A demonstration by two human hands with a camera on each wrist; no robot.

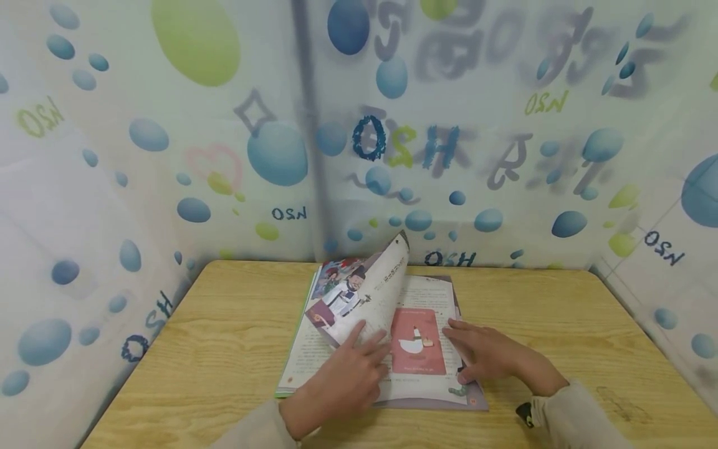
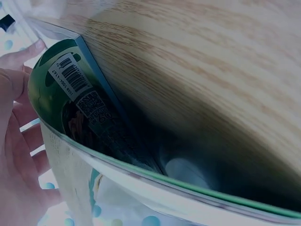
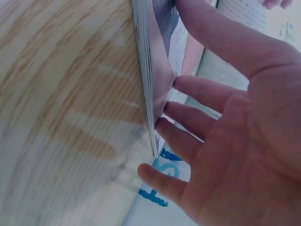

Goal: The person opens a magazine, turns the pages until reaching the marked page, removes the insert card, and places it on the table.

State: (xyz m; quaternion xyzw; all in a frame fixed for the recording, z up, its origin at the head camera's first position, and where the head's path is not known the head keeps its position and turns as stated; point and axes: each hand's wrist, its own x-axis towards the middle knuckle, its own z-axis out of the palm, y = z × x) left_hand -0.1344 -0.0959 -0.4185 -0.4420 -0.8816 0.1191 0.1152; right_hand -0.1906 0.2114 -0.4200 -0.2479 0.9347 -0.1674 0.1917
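An open magazine lies on the wooden table, with a lifted page curling up over its middle. My left hand lies over the lower part of that curled page, fingers extended against it. Below the lifted page, the right-hand page shows a red picture block. At that page's outer edge is my right hand, and its extended fingertips touch the paper in the right wrist view. A back cover with a barcode bends upward beside my left hand in the left wrist view.
The wooden table extends around the magazine. A pale curtain printed with blue and green drops and letters hangs behind the table and along both sides. A small dark object sits at the right sleeve's cuff.
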